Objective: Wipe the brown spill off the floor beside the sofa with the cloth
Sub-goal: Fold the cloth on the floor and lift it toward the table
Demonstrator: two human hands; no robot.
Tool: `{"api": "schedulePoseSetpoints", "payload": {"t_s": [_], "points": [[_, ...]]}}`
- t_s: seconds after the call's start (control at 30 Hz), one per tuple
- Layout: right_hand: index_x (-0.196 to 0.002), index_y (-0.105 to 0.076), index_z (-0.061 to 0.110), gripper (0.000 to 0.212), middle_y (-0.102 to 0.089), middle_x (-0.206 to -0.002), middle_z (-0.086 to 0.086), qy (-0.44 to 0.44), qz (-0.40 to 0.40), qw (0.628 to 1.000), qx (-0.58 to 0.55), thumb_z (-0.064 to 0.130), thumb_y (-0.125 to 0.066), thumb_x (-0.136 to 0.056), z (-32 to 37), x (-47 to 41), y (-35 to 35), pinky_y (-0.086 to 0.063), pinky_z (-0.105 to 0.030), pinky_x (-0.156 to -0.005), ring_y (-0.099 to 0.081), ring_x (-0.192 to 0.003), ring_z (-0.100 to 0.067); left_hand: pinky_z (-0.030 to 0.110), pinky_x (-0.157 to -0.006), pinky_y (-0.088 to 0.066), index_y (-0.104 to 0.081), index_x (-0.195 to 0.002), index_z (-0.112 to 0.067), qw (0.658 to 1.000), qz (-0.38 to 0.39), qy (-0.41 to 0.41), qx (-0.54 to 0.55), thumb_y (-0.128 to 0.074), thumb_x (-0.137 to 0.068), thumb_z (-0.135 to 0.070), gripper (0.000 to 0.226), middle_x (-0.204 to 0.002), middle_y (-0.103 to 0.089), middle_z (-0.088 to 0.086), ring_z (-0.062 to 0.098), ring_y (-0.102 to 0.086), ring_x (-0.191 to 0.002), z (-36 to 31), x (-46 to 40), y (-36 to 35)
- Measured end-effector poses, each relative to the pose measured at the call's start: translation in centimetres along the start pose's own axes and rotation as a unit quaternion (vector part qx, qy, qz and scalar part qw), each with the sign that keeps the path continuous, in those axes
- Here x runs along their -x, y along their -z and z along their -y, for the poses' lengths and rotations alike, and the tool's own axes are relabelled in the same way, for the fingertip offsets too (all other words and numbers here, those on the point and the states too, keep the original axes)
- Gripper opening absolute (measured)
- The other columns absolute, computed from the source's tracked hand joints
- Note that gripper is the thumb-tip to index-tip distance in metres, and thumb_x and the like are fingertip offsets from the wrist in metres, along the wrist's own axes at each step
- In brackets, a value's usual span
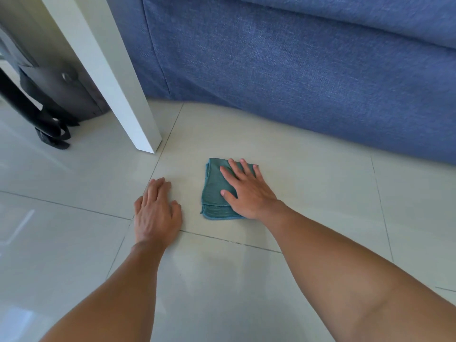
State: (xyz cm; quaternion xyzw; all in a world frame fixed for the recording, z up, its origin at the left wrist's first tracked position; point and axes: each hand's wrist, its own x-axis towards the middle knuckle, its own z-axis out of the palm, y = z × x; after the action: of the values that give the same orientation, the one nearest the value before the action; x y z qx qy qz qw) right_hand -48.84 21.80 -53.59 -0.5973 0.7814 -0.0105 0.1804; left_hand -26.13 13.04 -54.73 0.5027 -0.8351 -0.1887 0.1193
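Pressing flat with your right hand [249, 191], fingers spread, you are pinning the folded teal cloth [214, 191] to the floor tile [308, 193]; nothing is being pinched or gripped. Your left hand [156, 208] is resting open on the tile just beside the cloth, bracing. The cloth is lying near the blue sofa [296, 70], right of the white table leg [118, 77]. It is looking soft, light, likely to bunch, so you are better holding it by palm pressure over its middle. No brown spill is showing; possibly only a faint yellowish trace beyond the cloth. The glossy tile is probably sliding easily. A dark bag [56, 95] is sitting behind the leg.
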Motion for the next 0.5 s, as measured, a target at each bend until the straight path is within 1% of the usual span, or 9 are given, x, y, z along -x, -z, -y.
{"api": "schedulePoseSetpoints", "payload": {"t_s": [0.1,0.2,0.4,0.47,0.5], "points": [[-0.164,-0.004,0.036,0.065,0.009,-0.173,0.001,0.012,0.011,1.0,0.015,0.054,-0.026,-0.106,1.6,-1.0,-0.5,0.011,-0.051,-0.126,0.016,-0.158,-0.027,0.045,-0.117,-0.029,-0.048,-0.144,-0.005,1.0,0.013,-0.009,0.007,-0.038,-0.083,-0.021,0.064,-0.154,-0.042,0.01,0.031,-0.036,-0.143,1.1,0.6,0.3],[-0.163,-0.005,0.039,0.062,0.01,-0.173,0.0,0.036,0.012,0.999,0.024,0.054,-0.024,-0.106,3.0,-1.8,-1.0,0.011,-0.053,-0.126,0.018,-0.158,-0.028,0.043,-0.116,-0.029,-0.048,-0.143,-0.004,1.0,0.019,-0.025,0.0,-0.038,-0.082,-0.019,0.063,-0.152,-0.042,0.011,0.029,-0.038,-0.141,1.5,0.5,0.5],[-0.162,-0.02,0.04,0.056,0.0,-0.174,-0.004,0.108,-0.017,0.994,0.001,0.049,-0.031,-0.107,6.0,-0.7,-2.5,0.008,-0.055,-0.126,0.009,-0.159,-0.032,0.042,-0.107,-0.032,-0.056,-0.134,-0.008,1.0,0.008,-0.019,0.008,-0.032,-0.083,-0.023,0.059,-0.139,-0.051,0.008,0.027,-0.048,-0.128,1.4,-0.4,1.1],[-0.16,-0.027,0.039,0.054,-0.006,-0.174,-0.003,0.124,-0.015,0.992,-0.016,0.047,-0.033,-0.107,5.5,-0.3,-2.3,0.006,-0.053,-0.127,0.005,-0.159,-0.03,0.042,-0.104,-0.032,-0.055,-0.134,-0.012,1.0,0.009,-0.03,0.002,-0.032,-0.088,-0.026,0.053,-0.139,-0.049,0.006,0.026,-0.048,-0.127,0.7,-1.1,1.3],[-0.159,-0.032,0.037,0.051,-0.012,-0.173,-0.003,0.128,-0.014,0.991,-0.044,0.043,-0.035,-0.108,5.1,-0.2,-2.0,0.003,-0.051,-0.128,-0.001,-0.159,-0.028,0.043,-0.104,-0.032,-0.053,-0.135,-0.014,0.999,0.01,-0.043,-0.004,-0.032,-0.092,-0.029,0.051,-0.141,-0.047,0.005,0.025,-0.046,-0.129,0.2,-1.6,1.4]]}}
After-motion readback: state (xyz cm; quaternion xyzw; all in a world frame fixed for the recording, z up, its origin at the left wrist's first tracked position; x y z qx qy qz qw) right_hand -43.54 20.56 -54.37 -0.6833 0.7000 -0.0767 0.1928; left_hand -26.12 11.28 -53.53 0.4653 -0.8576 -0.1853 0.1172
